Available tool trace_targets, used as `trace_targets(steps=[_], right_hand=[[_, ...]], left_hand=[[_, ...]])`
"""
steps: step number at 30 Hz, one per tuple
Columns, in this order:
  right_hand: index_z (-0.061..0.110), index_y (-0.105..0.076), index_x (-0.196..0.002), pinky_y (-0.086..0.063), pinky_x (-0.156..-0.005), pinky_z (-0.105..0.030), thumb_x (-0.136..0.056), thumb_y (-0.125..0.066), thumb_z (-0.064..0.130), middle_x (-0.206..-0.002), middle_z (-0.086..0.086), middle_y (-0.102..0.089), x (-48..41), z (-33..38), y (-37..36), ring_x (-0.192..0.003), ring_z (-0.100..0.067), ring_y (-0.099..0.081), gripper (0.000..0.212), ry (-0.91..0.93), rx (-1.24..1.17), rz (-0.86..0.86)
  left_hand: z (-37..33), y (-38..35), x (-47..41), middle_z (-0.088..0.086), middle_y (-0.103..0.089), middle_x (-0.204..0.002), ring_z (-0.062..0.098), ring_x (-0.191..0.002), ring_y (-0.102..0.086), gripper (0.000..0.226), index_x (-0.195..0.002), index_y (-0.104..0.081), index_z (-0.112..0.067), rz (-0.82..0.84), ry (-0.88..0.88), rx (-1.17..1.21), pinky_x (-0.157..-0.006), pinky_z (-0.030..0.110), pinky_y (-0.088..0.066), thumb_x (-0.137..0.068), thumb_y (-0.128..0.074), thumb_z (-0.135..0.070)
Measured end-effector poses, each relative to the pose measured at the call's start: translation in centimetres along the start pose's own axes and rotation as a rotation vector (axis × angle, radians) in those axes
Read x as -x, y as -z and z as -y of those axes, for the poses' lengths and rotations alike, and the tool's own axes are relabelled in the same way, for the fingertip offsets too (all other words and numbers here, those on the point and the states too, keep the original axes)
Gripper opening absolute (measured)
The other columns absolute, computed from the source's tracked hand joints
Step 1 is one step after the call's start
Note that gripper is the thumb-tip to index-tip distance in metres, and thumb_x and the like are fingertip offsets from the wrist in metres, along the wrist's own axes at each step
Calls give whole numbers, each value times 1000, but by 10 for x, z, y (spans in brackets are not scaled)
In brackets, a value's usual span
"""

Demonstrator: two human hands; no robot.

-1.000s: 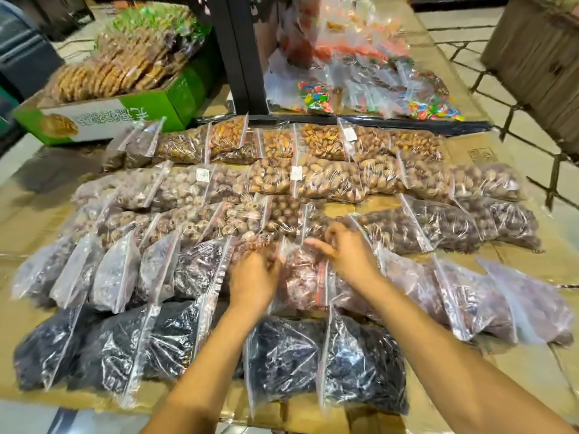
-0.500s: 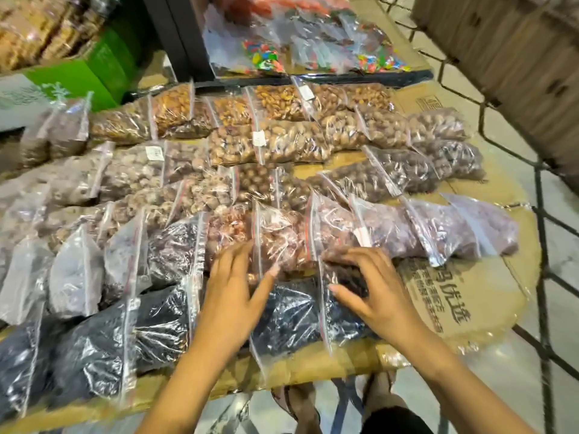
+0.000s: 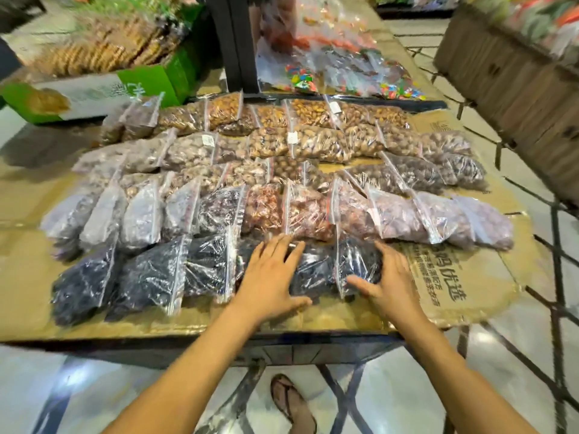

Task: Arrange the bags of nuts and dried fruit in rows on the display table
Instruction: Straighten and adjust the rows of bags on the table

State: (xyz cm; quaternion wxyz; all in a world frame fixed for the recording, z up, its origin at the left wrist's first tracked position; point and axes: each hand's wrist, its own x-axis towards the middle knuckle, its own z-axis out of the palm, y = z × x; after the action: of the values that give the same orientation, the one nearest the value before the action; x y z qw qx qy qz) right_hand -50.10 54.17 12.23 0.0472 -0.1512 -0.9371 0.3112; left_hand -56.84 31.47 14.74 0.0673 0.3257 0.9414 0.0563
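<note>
Clear zip bags of nuts and dried fruit lie in several rows on the cardboard-covered display table (image 3: 454, 277). The front row holds bags of dark dried fruit (image 3: 150, 277). My left hand (image 3: 271, 277) lies flat, fingers spread, on one dark bag (image 3: 313, 272) near the row's right end. My right hand (image 3: 387, 277) cups the right end of the last dark bag (image 3: 357, 261), thumb on its near side. Behind them runs a row of reddish and pale purple bags (image 3: 310, 214), then rows of brown nuts (image 3: 316, 142).
A green box of biscuits (image 3: 150, 79) stands at the back left beside a black post (image 3: 235, 42). Bags of coloured sweets (image 3: 344, 73) lie behind the nuts. A brown slatted stand (image 3: 517, 73) is at the right. My sandalled foot (image 3: 294, 405) shows under the table's front edge.
Both hands have come down from the reddish bags in the second row to the dark bags in the front row. The view has swung and pulled back.
</note>
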Motion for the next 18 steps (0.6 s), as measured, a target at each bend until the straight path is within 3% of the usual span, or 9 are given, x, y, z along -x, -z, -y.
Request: trace_targets(steps=[6, 11, 15, 18], right_hand=[[11, -20, -149, -16, -117, -44, -63, -44, 79, -158, -9, -17, 14, 5, 1, -145, -24, -12, 112, -82, -44, 73], [13, -13, -151, -16, -118, -47, -61, -42, 81, -159, -9, -12, 23, 13, 9, -146, -25, -9, 116, -103, 2, 117], [13, -19, -149, -20, -116, -50, -66, -45, 78, -157, -12, -19, 30, 30, 1, -144, -29, -14, 109, -143, -22, -28], [9, -32, -143, -22, -115, -44, -79, -54, 63, -150, -13, -32, 30, 67, -14, -140, -27, -21, 87, -101, -43, -227]], left_hand=[[9, 22, -9, 9, -28, -152, 25, -141, -22, 99, -148, -24, -19, 65, -114, 8, -115, 42, -18, -70, -71, -60], [16, 26, -13, 4, -21, -157, 24, -144, -16, 99, -149, -22, -24, 122, -181, -41, -117, 47, -13, -70, -70, -60], [32, 29, 8, 4, -5, -160, 23, -147, 1, 105, -150, -10, -31, -42, -203, -130, -117, 44, 7, -68, -53, -79], [68, 34, 34, 6, 0, -160, 24, -147, 5, 107, -151, -9, -29, -199, -128, -65, -117, 44, 6, -66, -40, -86]])
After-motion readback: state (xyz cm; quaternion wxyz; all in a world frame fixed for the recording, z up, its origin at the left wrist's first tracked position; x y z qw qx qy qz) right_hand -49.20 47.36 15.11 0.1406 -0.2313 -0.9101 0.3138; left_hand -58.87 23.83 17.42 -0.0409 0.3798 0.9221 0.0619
